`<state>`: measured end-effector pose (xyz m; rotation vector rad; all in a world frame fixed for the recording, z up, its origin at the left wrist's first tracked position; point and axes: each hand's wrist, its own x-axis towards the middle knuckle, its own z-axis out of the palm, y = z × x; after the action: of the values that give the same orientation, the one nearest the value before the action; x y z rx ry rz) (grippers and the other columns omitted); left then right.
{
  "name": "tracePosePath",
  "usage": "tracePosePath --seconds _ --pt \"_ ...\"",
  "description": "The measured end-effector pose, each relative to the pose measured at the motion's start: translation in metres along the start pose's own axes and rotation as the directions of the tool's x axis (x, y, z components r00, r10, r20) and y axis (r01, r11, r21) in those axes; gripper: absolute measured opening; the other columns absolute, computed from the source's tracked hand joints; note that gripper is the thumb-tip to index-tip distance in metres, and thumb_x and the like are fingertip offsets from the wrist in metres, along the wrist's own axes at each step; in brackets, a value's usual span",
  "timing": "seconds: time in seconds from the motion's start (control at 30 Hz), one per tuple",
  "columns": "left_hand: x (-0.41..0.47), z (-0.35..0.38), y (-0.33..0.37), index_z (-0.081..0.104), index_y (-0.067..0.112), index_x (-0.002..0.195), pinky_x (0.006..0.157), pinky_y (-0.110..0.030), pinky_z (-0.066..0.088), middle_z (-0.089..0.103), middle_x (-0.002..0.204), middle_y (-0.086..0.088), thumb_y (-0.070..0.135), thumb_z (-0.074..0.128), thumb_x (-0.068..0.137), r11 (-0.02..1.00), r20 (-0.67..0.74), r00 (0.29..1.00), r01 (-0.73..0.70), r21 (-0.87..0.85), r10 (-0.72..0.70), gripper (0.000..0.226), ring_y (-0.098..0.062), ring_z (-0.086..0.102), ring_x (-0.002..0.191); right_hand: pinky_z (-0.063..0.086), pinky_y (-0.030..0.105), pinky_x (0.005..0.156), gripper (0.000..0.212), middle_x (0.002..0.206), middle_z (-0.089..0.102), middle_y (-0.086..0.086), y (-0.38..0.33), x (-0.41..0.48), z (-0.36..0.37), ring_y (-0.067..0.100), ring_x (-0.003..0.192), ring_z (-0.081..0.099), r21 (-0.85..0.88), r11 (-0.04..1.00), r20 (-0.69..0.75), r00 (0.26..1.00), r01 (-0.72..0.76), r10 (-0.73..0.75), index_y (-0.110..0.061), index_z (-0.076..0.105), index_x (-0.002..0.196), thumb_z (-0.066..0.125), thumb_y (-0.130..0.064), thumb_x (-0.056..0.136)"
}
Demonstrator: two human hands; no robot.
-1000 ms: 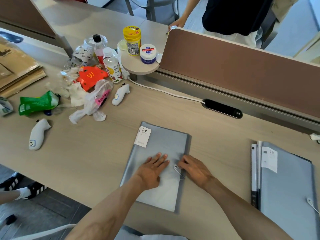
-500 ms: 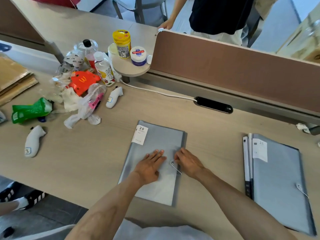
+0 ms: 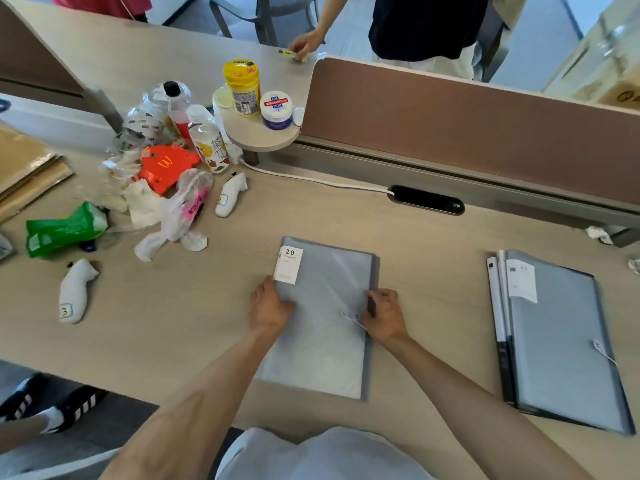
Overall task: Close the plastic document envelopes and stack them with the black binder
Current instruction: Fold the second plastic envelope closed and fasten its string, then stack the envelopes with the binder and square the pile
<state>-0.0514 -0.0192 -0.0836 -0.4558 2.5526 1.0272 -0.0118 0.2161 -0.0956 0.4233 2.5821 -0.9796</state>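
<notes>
A grey plastic document envelope (image 3: pixel 325 303) with a white "20" label lies flat on the desk in front of me. My left hand (image 3: pixel 268 306) grips its left edge just below the label. My right hand (image 3: pixel 382 315) pinches its right edge beside the thin string clasp (image 3: pixel 351 318). At the right lies a second grey envelope (image 3: pixel 568 344), its string clasp at the right edge. Under that envelope's left side a black binder spine (image 3: pixel 504 370) and white strips show.
Clutter fills the desk's left: bottles (image 3: pixel 209 143), an orange box (image 3: pixel 166 166), plastic bags (image 3: pixel 180 213), a green packet (image 3: pixel 62 230) and two white controllers (image 3: pixel 74 291). A brown divider panel (image 3: pixel 467 129) stands behind, with a black cable port (image 3: pixel 426 199). Another person (image 3: pixel 422 26) stands beyond it.
My hands have moved apart from the envelope's middle near the clasp to its left and right edges, and now grip them.
</notes>
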Motion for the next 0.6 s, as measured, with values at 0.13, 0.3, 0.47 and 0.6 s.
tracePosePath --seconds 0.13,0.3,0.47,0.6 --pt "0.011 -0.002 0.001 0.05 0.017 0.109 0.09 -0.045 0.051 0.062 0.11 -0.01 0.022 0.072 0.064 0.955 0.08 0.991 0.121 -0.269 -0.103 0.05 -0.031 0.061 0.102 0.038 0.026 0.105 0.057 0.144 0.02 0.009 0.0 -0.003 0.011 0.028 0.124 0.046 0.044 0.998 0.013 0.998 -0.055 0.054 -0.013 0.043 0.136 0.062 -0.015 0.082" --pt "-0.002 -0.01 0.017 0.061 0.011 0.111 0.083 -0.038 0.054 0.069 0.101 -0.007 0.005 0.07 0.08 0.799 0.291 0.954 0.226 -0.557 -0.067 0.033 -0.022 0.065 0.087 0.037 0.026 0.108 0.06 0.137 0.028 0.004 0.002 -0.002 0.001 0.018 0.121 0.044 0.118 0.991 0.076 0.996 -0.065 0.056 -0.015 0.05 0.129 0.074 -0.021 0.074" --pt "-0.011 -0.016 0.041 0.065 0.015 0.102 0.07 -0.027 0.058 0.071 0.099 -0.006 0.003 0.068 0.083 0.682 0.354 0.931 0.205 -0.702 0.085 0.023 -0.014 0.069 0.077 0.051 0.037 0.096 0.058 0.119 0.059 0.004 0.036 0.012 -0.024 0.021 0.107 0.062 0.383 0.911 -0.052 0.98 -0.156 0.19 -0.027 0.061 0.115 0.064 -0.064 0.07" --pt "-0.018 -0.009 0.078 0.061 0.01 0.115 0.086 -0.038 0.056 0.07 0.111 -0.01 0.01 0.068 0.084 0.629 0.404 0.902 0.225 -0.744 0.155 0.032 -0.024 0.067 0.094 0.039 0.028 0.087 0.038 0.113 0.059 0.003 0.03 -0.014 -0.068 0.019 0.103 0.055 0.56 0.816 -0.107 0.964 -0.146 0.245 -0.012 0.057 0.118 0.047 -0.041 0.097"
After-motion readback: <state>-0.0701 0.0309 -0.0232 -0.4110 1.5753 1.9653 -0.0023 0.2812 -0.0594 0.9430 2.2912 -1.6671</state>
